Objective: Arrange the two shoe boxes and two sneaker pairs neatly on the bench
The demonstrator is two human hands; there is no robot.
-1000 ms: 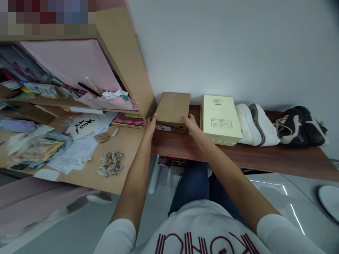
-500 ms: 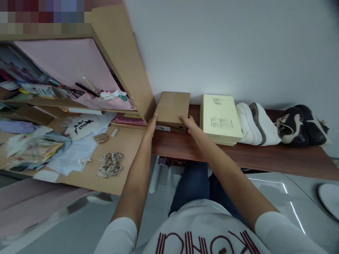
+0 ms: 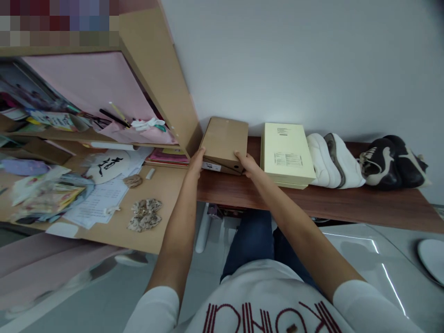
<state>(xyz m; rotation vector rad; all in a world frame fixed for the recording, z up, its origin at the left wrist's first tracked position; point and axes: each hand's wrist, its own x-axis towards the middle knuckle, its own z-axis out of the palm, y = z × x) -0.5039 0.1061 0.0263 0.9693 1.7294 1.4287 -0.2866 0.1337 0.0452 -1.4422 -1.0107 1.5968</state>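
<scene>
A brown cardboard shoebox [image 3: 225, 141] rests on the dark wooden shelf [image 3: 347, 206], close to the wall and the desk's side panel. My left hand [image 3: 196, 162] grips its near left corner and my right hand [image 3: 247, 163] grips its near right corner. The near end of the box is tilted up a little off the shelf. A pale yellow shoebox [image 3: 286, 152] lies just to the right of it, a small gap apart.
White shoes [image 3: 328, 159] and black shoes [image 3: 393, 162] line the shelf to the right. A cluttered light wooden desk [image 3: 163, 194] with papers, a fabric bow [image 3: 144, 213] and cubbies stands at left. A white plate [image 3: 432, 254] sits at the lower right.
Both hands have closed on the brown box's near corners and its near end has lifted and turned slightly. The other things have not moved.
</scene>
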